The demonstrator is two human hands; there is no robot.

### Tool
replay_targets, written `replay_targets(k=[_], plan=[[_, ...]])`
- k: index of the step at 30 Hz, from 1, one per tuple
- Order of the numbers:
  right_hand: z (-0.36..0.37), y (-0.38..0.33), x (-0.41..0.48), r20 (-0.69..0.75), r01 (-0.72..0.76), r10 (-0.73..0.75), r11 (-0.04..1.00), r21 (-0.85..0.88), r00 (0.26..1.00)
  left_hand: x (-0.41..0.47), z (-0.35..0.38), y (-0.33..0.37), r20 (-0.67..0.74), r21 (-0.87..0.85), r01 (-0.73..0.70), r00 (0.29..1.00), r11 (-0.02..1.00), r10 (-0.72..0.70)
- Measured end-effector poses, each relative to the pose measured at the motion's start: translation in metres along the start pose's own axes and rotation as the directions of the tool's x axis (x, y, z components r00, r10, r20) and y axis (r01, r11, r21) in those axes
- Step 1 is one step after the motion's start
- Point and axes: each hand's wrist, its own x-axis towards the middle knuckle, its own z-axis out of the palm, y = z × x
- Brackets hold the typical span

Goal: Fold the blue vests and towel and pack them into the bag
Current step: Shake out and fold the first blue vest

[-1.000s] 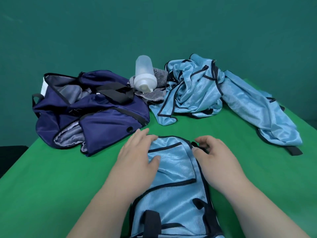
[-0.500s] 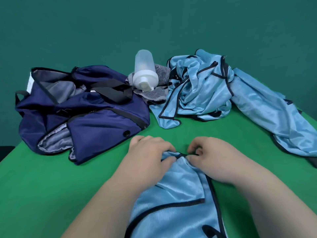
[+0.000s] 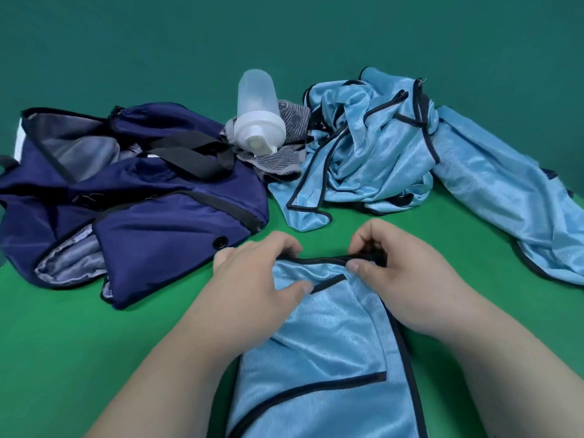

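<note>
The green cloth-covered table point(image 3: 94, 358) carried everything. On it the open navy-blue fabric duffel bag point(image 3: 151, 216) lay slumped, its mouth gaping and nothing light blue visible inside. To the right of the bag, the crumpled heap of shiny light-blue mesh vests with dark trim point(image 3: 379, 159) sat as it had a second before, untouched.

Nearer the person than the bag, and just to its right, the one light-blue vest being folded point(image 3: 325, 368) lay in a long narrow strip. The change showed there. A second earlier the hands had lain fairly flat on the strip's far end, and half a second earlier they had bunched together on it. Now they had drawn apart, and the dark-trimmed far edge ran taut between them.

The left hand point(image 3: 252, 279), on the side closer to the bag, gripped that edge with fingers curled over it and thumb on the cloth. The right hand point(image 3: 410, 279), farther from the bag, pinched the trim between thumb and fingers. By this, the person seemed set to make a crosswise fold, so the first vest was nearly down to bag size while the heap still waited.

The grey striped towel point(image 3: 278, 159) lay crumpled against the bag's right end, unfolded. The translucent plastic shaker bottle with a white lid point(image 3: 257, 121) rested on it.
</note>
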Motion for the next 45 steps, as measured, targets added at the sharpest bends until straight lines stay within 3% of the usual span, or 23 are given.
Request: replay_targets(k=[10,13,17,24,28,33,37,42,45], plan=[[0.001,-0.001,-0.001,-0.040,0.055,-0.054,0.998,0.005,0.998,0.003,-0.005,-0.006,0.017,-0.157,0.039,0.999,0.987,-0.037],[0.002,0.001,0.000,-0.057,0.082,-0.082,0.997,-0.005,0.995,0.007,-0.001,-0.009,-0.028,-0.122,0.027,0.999,0.992,-0.031],[0.007,0.004,0.004,0.011,0.054,-0.053,0.992,-0.111,0.999,0.011,0.004,-0.012,-0.021,-0.057,0.075,0.997,0.996,-0.077],[0.003,-0.002,0.000,0.049,0.062,-0.054,0.985,-0.162,0.997,0.005,-0.011,-0.016,-0.111,-0.194,0.011,0.993,0.981,-0.033],[0.006,-0.005,0.000,0.090,0.068,-0.048,0.969,-0.238,0.995,-0.001,-0.021,-0.024,-0.056,-0.072,-0.007,0.998,0.997,0.003],[0.007,-0.004,0.000,0.042,0.054,-0.048,0.981,-0.184,0.998,-0.004,-0.021,-0.026,0.014,0.089,-0.025,1.000,0.996,0.024],[0.010,-0.001,0.000,-0.001,0.047,-0.048,0.985,-0.166,0.999,-0.003,-0.021,-0.027,-0.011,0.109,-0.011,1.000,0.994,0.012],[0.010,0.000,0.000,-0.038,0.041,-0.048,0.987,-0.156,0.998,0.000,-0.021,-0.019,-0.114,-0.035,-0.007,0.993,0.999,0.003],[0.009,0.000,-0.001,-0.073,0.026,-0.036,0.991,-0.133,0.997,0.006,-0.016,-0.013,-0.165,0.002,-0.035,0.986,0.999,0.035]])
